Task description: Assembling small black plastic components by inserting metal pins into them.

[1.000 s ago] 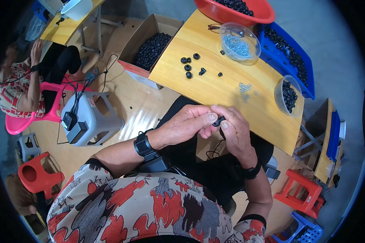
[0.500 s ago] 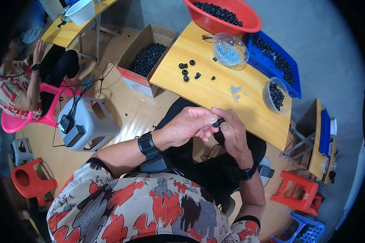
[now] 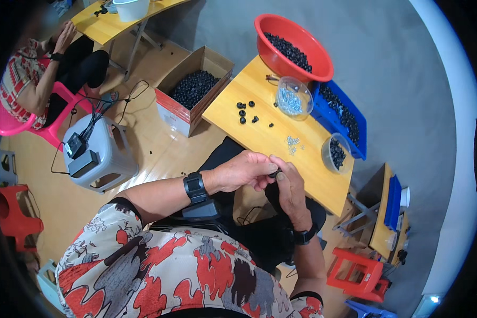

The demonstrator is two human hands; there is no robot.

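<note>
Above my lap, just off the near edge of the wooden table (image 3: 238, 85), both hands are closed around one small black round part (image 3: 274, 174). My left hand (image 3: 241, 170) pinches it from the left with thumb and fingers. My right hand (image 3: 292, 190) grips it from the other side, thumb pressed against it; the fingers hide most of the part. Several loose black parts (image 3: 243, 113) lie on the tabletop beyond. Nearer my right hand is a small scatter of silvery screw-like pieces (image 3: 292, 144).
A red basin (image 3: 270, 58), a blue tray (image 3: 361, 150) and a clear tub (image 3: 329, 159) hold black parts. Another clear bowl (image 3: 302, 87) has silvery pieces. A carton (image 3: 172, 122) of black parts stands left of the table. A grey stool (image 3: 108, 153) carries cables; another person (image 3: 34, 90) sits beyond.
The view has shifted, so the table and its contents sit a little lower and further left. Both hands still hold the black part together.
</note>
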